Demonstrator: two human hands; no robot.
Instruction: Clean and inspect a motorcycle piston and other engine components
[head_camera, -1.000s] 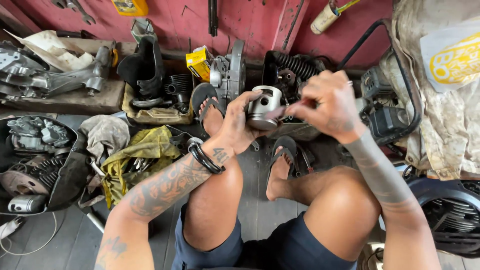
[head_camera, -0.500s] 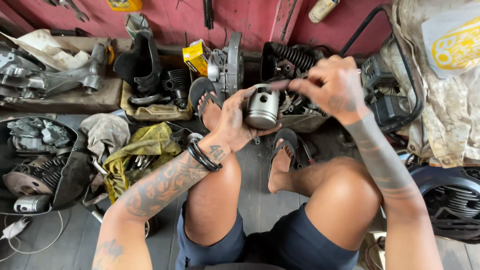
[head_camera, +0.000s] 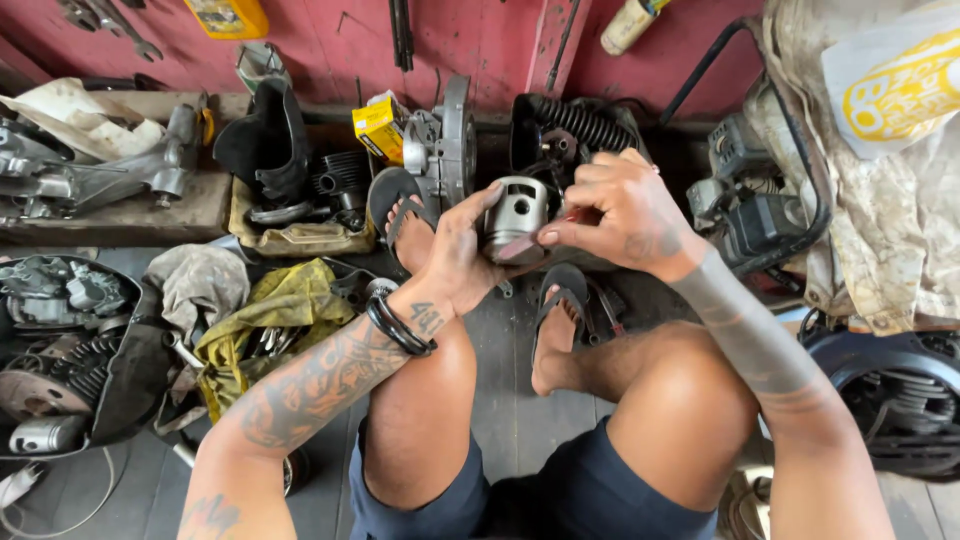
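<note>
Piston (head_camera: 513, 218) sits between my two hands, held up above my knees in front of the engine parts by the red wall (head_camera: 480, 40). My left hand (head_camera: 455, 255) cups it from the left and below, thumb up along its side, fingers wrapped behind. My right hand (head_camera: 615, 215) is closed narrow at its right edge, fingertips (head_camera: 550, 238) pinched on the lower skirt; what they pinch is too small to tell.

Piston: short metal cylinder, dull silver-grey, smooth side with a round pin hole facing me, ring grooves near the top. Black bands on my left wrist (head_camera: 400, 325). Flip-flops on both feet, dark plank floor (head_camera: 520, 400) under them.

Around: finned black cylinder block (head_camera: 575, 125) right behind the piston, grey engine casing (head_camera: 445, 140) to its left, small yellow box (head_camera: 380, 125), yellow-green rag (head_camera: 275, 310) with tools on it, grimy cloth (head_camera: 860, 200) draped at right.

Versus half a second ago: piston still in both hands, about the same spot; right hand has dropped from the top rim to the lower right edge, and left thumb is now raised higher along the side.
</note>
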